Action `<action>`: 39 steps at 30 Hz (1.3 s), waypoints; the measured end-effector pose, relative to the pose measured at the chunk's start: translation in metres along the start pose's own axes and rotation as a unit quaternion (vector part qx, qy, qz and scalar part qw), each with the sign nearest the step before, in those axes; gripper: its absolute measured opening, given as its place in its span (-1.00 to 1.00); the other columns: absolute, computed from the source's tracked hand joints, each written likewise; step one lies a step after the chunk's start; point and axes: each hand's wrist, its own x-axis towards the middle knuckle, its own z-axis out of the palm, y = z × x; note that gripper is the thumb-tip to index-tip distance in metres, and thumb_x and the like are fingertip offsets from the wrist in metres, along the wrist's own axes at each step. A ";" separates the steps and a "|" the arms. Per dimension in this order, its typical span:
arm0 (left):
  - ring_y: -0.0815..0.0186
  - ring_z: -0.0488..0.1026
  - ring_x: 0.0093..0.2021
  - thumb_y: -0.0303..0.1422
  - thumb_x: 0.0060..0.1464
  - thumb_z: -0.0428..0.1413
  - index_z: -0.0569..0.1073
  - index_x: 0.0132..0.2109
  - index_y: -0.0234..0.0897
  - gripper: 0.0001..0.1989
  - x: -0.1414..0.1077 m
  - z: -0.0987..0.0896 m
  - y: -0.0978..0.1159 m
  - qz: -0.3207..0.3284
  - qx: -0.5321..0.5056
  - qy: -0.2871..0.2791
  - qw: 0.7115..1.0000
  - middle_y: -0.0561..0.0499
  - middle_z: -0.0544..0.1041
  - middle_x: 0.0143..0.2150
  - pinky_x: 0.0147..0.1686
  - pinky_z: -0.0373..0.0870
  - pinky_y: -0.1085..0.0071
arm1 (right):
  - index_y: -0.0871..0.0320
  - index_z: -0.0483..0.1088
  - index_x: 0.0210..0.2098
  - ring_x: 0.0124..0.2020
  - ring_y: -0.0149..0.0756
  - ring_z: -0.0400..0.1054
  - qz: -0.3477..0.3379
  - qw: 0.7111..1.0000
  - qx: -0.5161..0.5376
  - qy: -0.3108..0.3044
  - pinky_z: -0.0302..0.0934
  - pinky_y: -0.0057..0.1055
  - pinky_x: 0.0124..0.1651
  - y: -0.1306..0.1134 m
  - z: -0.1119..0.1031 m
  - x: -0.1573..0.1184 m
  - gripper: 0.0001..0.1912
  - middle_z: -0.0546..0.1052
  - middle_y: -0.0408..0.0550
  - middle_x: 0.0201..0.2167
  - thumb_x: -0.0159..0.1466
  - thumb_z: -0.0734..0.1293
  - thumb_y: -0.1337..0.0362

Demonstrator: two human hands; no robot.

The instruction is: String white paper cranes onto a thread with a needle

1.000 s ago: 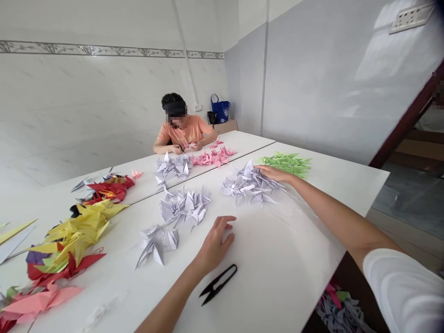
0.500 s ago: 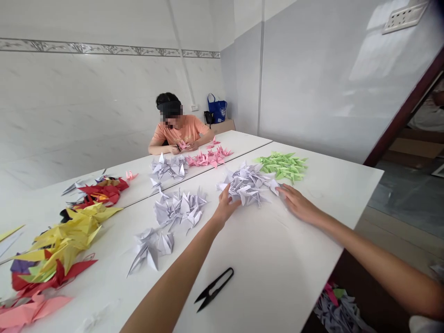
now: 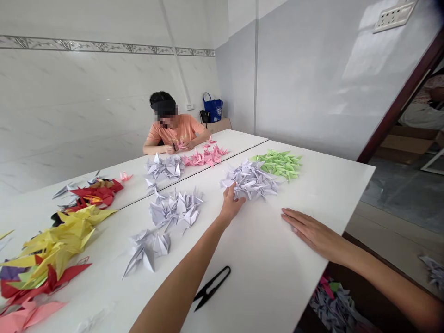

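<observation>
Two bare arms reach forward from the lower edge; the left hand (image 3: 233, 203) is farther out, wrist raised, fingers loosely spread and slightly curled, thumb apart, while the right hand (image 3: 314, 232) lies lower, palm down, fingers together and extended, pointing inward to the left

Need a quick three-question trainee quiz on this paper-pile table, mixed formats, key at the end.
1. Which hand is nearer the white folded-paper pile beside the green pile?
a) right hand
b) left hand
c) both equally near

2. True or false: the black snips lie on the white table, held by neither hand.

3. Fill in: the person across the table wears an ____ top.

Key: 1 b; 2 true; 3 orange.
</observation>
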 end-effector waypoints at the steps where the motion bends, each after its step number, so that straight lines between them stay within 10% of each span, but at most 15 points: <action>1: -0.07 0.25 0.35 -0.29 0.27 0.17 0.22 0.39 -0.15 -0.40 -0.002 -0.002 -0.001 0.000 0.004 -0.002 1.000 -0.20 0.12 0.46 0.26 0.33 -0.15 | 0.04 0.19 0.42 0.42 -0.06 0.19 0.002 1.000 -0.004 0.009 0.19 0.02 0.43 0.001 0.000 -0.004 -0.46 0.22 -0.01 0.44 0.50 0.06 0.13; 14: -0.07 0.18 0.41 -0.28 0.30 0.04 0.05 0.45 0.14 -0.35 -0.103 -0.052 -0.008 0.015 0.121 -0.075 0.990 -0.05 -0.22 0.57 0.25 0.34 -0.07 | 0.06 0.47 0.09 -0.14 0.03 0.55 0.090 0.987 -0.090 0.100 0.47 0.07 -0.03 0.035 -0.020 -0.026 -0.49 0.64 0.09 -0.10 0.50 -0.04 0.13; 20: 0.03 0.28 0.34 -0.36 0.34 -0.07 0.02 0.45 0.19 -0.38 -0.146 -0.057 -0.014 0.120 0.226 -0.089 0.963 -0.03 -0.17 0.57 0.16 0.45 -0.01 | 0.25 0.34 0.25 0.32 0.13 0.30 0.132 0.979 -0.113 0.110 0.24 0.14 0.31 0.095 -0.023 0.021 -0.42 0.39 0.25 0.31 0.45 -0.05 0.14; 28: 0.01 0.35 0.28 -0.40 0.31 -0.04 0.09 0.44 0.14 -0.37 -0.158 -0.056 -0.032 0.137 0.265 -0.075 0.952 -0.08 -0.05 0.55 0.06 0.52 0.02 | 0.34 0.39 0.21 0.32 0.11 0.32 0.164 0.976 -0.117 0.081 0.19 0.06 0.40 0.152 -0.017 0.012 -0.34 0.45 0.32 0.25 0.38 -0.03 0.07; 39: 0.11 0.41 0.23 -0.38 0.33 -0.07 0.05 0.45 0.16 -0.38 -0.158 -0.059 -0.032 0.129 0.261 -0.080 0.953 -0.04 0.01 0.53 0.03 0.52 0.16 | 0.17 0.43 0.19 0.27 0.09 0.38 0.148 0.978 -0.121 0.080 0.27 0.10 0.32 0.132 -0.019 -0.001 -0.35 0.48 0.19 0.24 0.41 -0.03 -0.04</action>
